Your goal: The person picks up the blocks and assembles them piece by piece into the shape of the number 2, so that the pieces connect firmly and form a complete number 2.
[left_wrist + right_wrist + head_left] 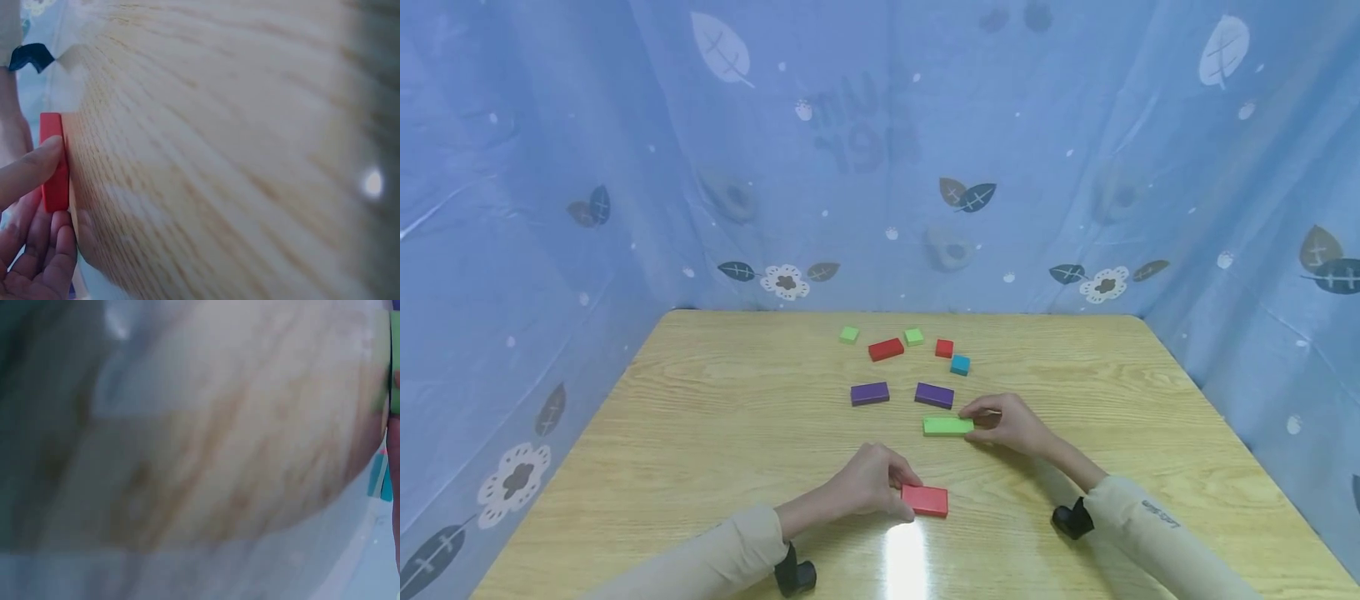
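Near the front middle of the table, my left hand (868, 483) pinches the left end of a flat red rectangular block (925, 501) between thumb and fingers. The left wrist view shows the thumb across this red block (55, 190), with the fingers at its other side. Farther back and to the right, my right hand (1009, 423) pinches the right end of a long light green block (946, 427). Only a sliver of the green block (395, 353) and of that hand appears at the right wrist view's edge.
Behind the green block lie two purple blocks (869, 394) side by side. Farther back are a long red block (886, 349), two small green blocks (848, 335), a small red block (944, 348) and a blue block (960, 365). A patterned blue curtain (880, 225) borders the wooden table (715, 400).
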Demonstrator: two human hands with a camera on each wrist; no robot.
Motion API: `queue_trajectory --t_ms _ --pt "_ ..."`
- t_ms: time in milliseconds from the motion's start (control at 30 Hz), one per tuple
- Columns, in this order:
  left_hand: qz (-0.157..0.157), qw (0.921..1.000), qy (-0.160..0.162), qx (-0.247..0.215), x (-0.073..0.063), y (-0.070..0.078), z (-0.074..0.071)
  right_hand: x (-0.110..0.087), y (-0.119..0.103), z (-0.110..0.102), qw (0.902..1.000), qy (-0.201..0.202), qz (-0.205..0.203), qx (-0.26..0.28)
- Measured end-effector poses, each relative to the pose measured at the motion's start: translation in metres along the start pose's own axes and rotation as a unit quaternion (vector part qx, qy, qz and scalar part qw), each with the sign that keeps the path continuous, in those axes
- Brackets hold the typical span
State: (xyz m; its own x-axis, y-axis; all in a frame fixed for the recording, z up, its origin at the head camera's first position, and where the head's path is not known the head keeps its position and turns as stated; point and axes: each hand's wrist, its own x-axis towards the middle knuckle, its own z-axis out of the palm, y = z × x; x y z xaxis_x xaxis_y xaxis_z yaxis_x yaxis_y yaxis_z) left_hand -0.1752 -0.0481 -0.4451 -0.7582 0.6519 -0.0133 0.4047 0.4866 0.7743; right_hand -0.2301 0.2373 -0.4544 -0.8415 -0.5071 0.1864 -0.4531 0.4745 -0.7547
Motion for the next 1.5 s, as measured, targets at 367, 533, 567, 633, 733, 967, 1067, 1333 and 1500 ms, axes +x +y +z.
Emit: queue_trajectory --t_ms 367,533,567,633,733,967,1067,1333,1500 --pt "-0.002 0.9999 0.01 -0.009 -0.001 0.001 0.002 -0.022 -0.005 -0.019 0.9968 0.014 0.036 0.07" --pt "-0.013 0.9998 0.012 0.003 -0.001 0.003 0.002 -0.035 -0.01 -0.025 0.9979 0.019 0.012 0.061" --pt "-0.014 0.9998 0.011 0.004 -0.001 0.003 0.002 -0.038 -0.011 -0.026 0.9979 0.019 0.008 0.062" --pt "-0.015 0.9998 0.01 0.004 -0.001 0.003 0.002 -0.043 -0.014 -0.027 0.9977 0.018 0.005 0.065" --pt "-0.016 0.9998 0.009 -0.002 -0.001 0.004 0.002 -0.05 -0.016 -0.026 0.998 0.015 0.003 0.062" --pt "-0.013 0.9999 0.008 0.0 -0.002 0.006 0.001 -0.061 -0.016 -0.022 0.9983 0.015 -0.02 0.053" --pt "-0.009 0.9999 0.007 -0.001 -0.002 0.005 0.001 -0.065 -0.016 -0.02 0.9984 0.016 -0.023 0.05" --pt "-0.008 0.9999 0.008 -0.001 -0.001 0.005 0.002 -0.073 -0.018 -0.014 0.9973 0.005 -0.029 0.067" --pt "-0.006 0.9999 0.009 -0.014 -0.002 0.007 0.001 -0.076 -0.021 -0.008 0.9964 0.007 -0.044 0.072"
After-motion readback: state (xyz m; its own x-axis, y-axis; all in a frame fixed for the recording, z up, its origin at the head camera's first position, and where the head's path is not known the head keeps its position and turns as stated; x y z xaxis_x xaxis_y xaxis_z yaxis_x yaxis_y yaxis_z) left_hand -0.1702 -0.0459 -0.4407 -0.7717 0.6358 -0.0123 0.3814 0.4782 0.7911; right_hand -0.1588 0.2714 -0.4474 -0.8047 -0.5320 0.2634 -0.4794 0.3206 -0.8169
